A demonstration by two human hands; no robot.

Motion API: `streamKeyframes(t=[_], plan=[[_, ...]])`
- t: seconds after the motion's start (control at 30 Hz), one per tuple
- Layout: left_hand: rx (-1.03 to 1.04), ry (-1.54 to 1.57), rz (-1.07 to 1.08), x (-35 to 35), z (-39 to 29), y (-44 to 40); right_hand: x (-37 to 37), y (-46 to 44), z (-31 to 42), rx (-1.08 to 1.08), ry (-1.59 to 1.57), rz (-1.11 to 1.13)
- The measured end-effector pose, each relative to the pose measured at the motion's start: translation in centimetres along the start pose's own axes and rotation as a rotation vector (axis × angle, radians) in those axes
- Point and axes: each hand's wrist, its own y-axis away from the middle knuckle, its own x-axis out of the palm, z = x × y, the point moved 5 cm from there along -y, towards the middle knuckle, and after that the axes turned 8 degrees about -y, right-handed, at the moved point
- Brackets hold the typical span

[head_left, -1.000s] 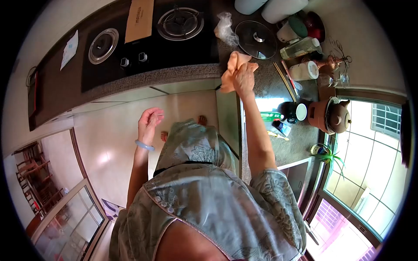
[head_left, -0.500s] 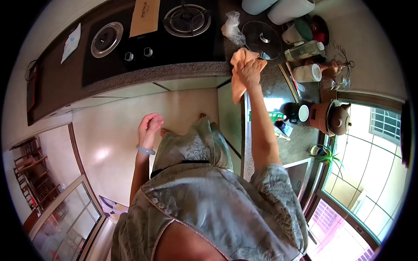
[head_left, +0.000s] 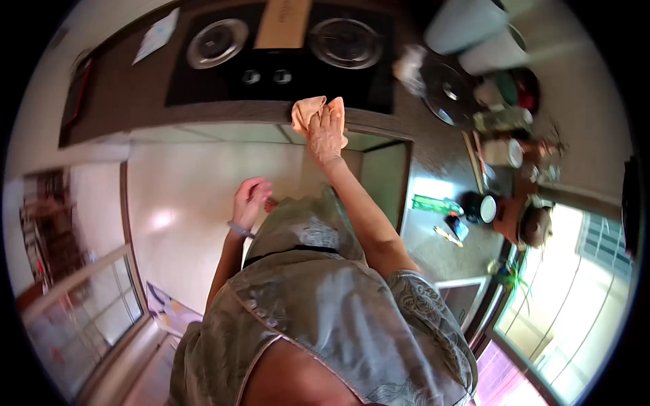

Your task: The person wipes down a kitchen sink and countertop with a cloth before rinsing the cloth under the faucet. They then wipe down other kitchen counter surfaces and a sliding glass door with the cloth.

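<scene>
An orange-brown cloth [head_left: 309,112] lies bunched on the counter's front edge, below the stove knobs. My right hand [head_left: 326,137] presses down on it, fingers stretched forward over the fabric, and part of the cloth is hidden under the palm. Low over the floor, in front of my clothes, hangs my left hand [head_left: 251,197] with a bracelet at its wrist. It holds nothing, and its fingers are loosely bent and apart. Just beyond the cloth is the black gas stove [head_left: 271,95] with two burners.
A brown cardboard piece [head_left: 283,27] lies between the burners. To the right are a glass lid [head_left: 447,95], a plastic bag [head_left: 410,70], white canisters [head_left: 467,27], chopsticks [head_left: 472,161] and a clay stove with a pot [head_left: 535,225]. A white packet [head_left: 157,35] is at the far left.
My right hand has moved left with the cloth, from the counter corner beside the lid to the edge before the stove. The view has shifted; my left hand still hangs empty.
</scene>
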Motion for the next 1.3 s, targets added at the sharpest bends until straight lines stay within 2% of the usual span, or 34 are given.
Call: streamKeyframes(t=[0.03,0.07,0.1,0.17,0.27,0.33,0.37,0.43,0.5,0.57,0.6,0.67,0.73,0.8,0.87,0.9,1.1,1.2,1.23,1.27,1.3], plan=[[-0.042,0.037,-0.004,-0.5,-0.4,0.0,-1.6,-1.4,3.2,-0.073,-0.018,0.017],[-0.076,0.078,-0.011,-0.7,-1.0,-0.1,-3.7,-2.7,4.1,0.002,-0.224,0.135],[-0.077,0.08,-0.069,-1.3,-1.5,-0.2,-1.8,-2.4,3.8,-0.067,-0.405,-0.037],[0.027,0.094,-0.077,-2.9,-2.6,-0.6,-1.6,-1.8,2.3,-0.118,-0.592,-0.184],[0.025,0.103,-0.138,-6.4,-2.8,0.0,-5.4,0.6,-1.5,-0.034,-0.574,-0.016],[0.066,0.113,-0.231,-10.9,0.8,1.2,-6.6,2.5,-5.7,-0.074,-0.386,-0.158],[0.043,0.112,-0.263,-12.8,3.2,2.6,-6.4,4.7,-9.6,0.153,-0.377,-0.077],[-0.061,0.157,-0.286,-16.2,6.8,3.6,-5.4,6.6,-15.2,0.254,-0.242,-0.148],[-0.001,0.072,-0.282,-18.1,8.8,4.9,-6.2,7.8,-18.3,0.318,-0.183,-0.155],[-0.092,0.059,-0.311,-19.2,9.5,6.5,-6.5,8.5,-20.3,0.663,-0.394,0.05],[-0.142,0.039,-0.336,-19.3,9.5,6.8,-5.3,8.5,-21.6,0.664,-0.394,0.053],[-0.163,0.062,-0.345,-18.7,9.6,6.4,-2.1,7.5,-24.4,0.21,-0.165,-0.12],[-0.187,0.067,-0.345,-18.0,9.1,6.1,0.1,5.3,-27.0,0.238,0.172,0.23],[-0.164,0.154,-0.353,-15.5,7.2,4.8,-3.7,4.5,-26.4,0.531,-0.232,0.001],[-0.153,0.148,-0.322,-13.2,5.9,3.7,0.9,5.4,-27.0,-0.062,0.749,0.306],[-0.126,0.115,-0.282,-12.0,5.0,2.9,0.5,5.3,-27.3,-0.06,0.755,0.305],[-0.099,0.044,-0.193,-7.7,2.3,0.7,-3.1,8.4,-24.3,0.217,-0.028,0.182],[-0.095,0.036,-0.169,-6.0,1.4,0.0,-5.5,5.8,-26.3,0.482,-0.249,0.156],[-0.074,0.023,-0.132,-5.3,1.6,-0.3,-4.0,6.3,-27.2,0.437,-0.207,0.135],[-0.045,0.019,-0.101,-4.7,1.6,-1.0,-1.9,7.7,-27.8,0.447,-0.189,0.288],[-0.03,0.023,-0.102,-4.1,1.0,-1.5,-2.2,8.5,-26.8,0.447,-0.247,0.277]])
